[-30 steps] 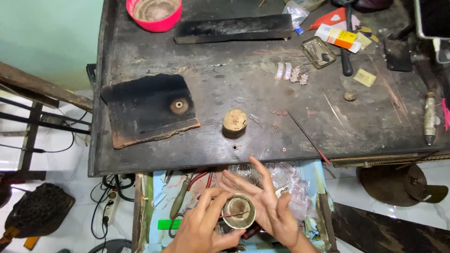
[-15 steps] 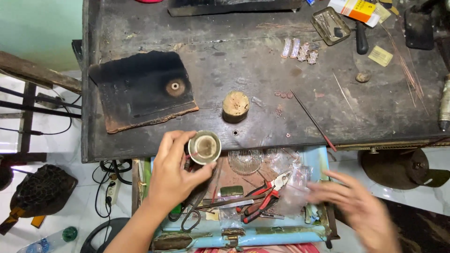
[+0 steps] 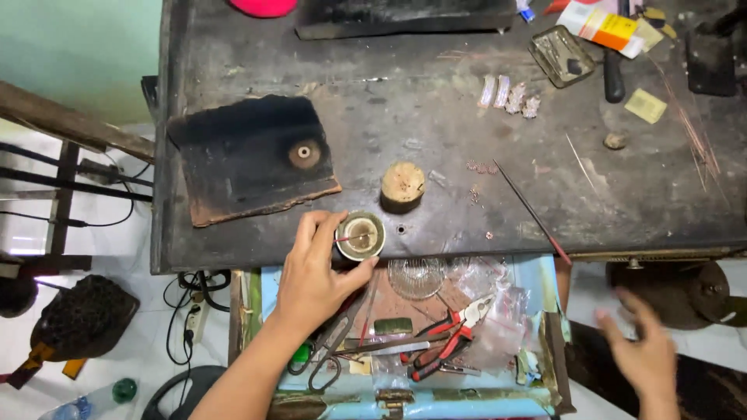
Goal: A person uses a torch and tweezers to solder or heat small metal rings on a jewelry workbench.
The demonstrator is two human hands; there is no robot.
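We see two bare forearms with no sleeves showing. The left hand wears no ring, watch or glove; the right hand is blurred, likewise bare.

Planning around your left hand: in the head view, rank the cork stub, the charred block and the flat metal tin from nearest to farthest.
1. Cork stub, just up-right of the left hand.
2. Charred block, up-left.
3. Flat metal tin, far top right.

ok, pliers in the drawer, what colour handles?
Red and black, on the pliers; head view shows it.
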